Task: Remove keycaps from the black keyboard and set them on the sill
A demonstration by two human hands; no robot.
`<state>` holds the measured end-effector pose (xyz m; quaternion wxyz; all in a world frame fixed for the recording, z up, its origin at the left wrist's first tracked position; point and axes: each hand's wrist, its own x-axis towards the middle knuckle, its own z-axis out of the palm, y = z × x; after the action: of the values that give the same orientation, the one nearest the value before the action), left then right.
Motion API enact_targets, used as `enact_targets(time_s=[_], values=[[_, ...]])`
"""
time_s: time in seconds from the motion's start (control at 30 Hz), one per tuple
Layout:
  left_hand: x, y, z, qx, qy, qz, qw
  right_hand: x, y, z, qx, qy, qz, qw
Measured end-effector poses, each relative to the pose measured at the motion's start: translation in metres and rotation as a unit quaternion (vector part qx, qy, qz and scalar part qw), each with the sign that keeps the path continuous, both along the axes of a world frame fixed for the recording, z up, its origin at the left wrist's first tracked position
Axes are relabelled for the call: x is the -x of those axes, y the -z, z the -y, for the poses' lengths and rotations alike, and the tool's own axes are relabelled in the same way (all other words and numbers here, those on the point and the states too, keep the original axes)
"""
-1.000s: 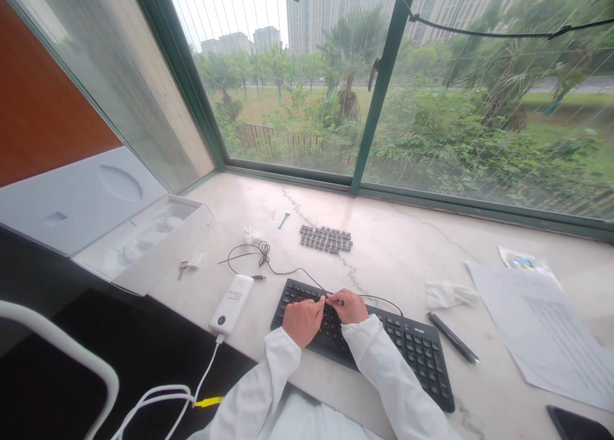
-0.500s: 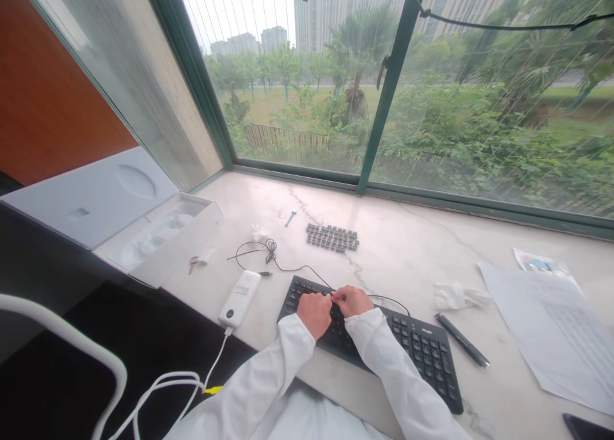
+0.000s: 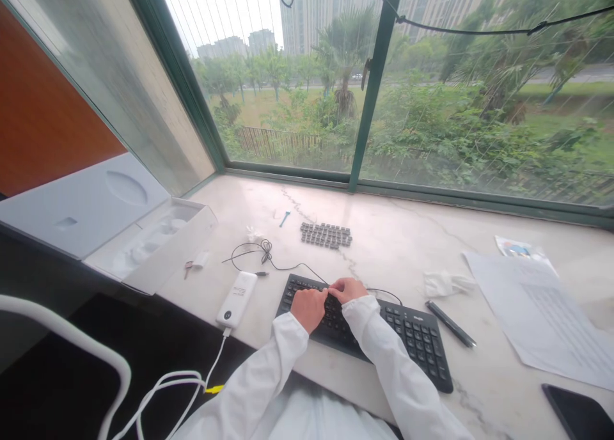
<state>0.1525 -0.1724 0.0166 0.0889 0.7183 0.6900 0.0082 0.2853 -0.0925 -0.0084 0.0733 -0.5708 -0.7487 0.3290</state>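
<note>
A black keyboard point(image 3: 422, 345) lies slantwise on the marble-like ledge in front of me. Over its left half, my left hand point(image 3: 308, 308) is closed, with its fingers curled under. My right hand point(image 3: 348, 290) is closed beside it in a pinch. Their fingertips meet above the upper key rows, and whatever is between them is too small to make out. Beyond the keyboard, several loose dark keycaps point(image 3: 327, 235) are laid out in rows. A small blue tool point(image 3: 284, 219) rests to their left.
To the left are a white power bank point(image 3: 237, 299) with a cable, a key point(image 3: 188, 269) and an open white box point(image 3: 192, 226). A pen point(image 3: 451, 323), crumpled white plastic point(image 3: 446, 284), printed paper point(image 3: 542, 318) and a phone point(image 3: 578, 411) are to the right. The window point(image 3: 288, 107) stands behind.
The view has turned slightly right, so things sit further left and more of the phone shows. Both hands stay together over the keyboard, with the fingertips slightly shifted.
</note>
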Motion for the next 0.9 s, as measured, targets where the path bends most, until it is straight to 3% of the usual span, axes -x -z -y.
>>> enact_targets(time_s=[0.63,0.8,0.9], values=[[-0.008,0.003,-0.005,0.02,0.023,-0.016,0.999,0.012,-0.007,-0.003,0.028,0.016,0.085,0.996],[0.001,0.0,0.019,-0.017,-0.008,0.026,1.0,0.004,-0.008,0.009,-0.012,0.01,0.075,0.997],[0.008,0.008,0.046,-0.06,-0.029,0.075,0.995,-0.005,-0.002,0.023,-0.092,0.003,0.055,0.994]])
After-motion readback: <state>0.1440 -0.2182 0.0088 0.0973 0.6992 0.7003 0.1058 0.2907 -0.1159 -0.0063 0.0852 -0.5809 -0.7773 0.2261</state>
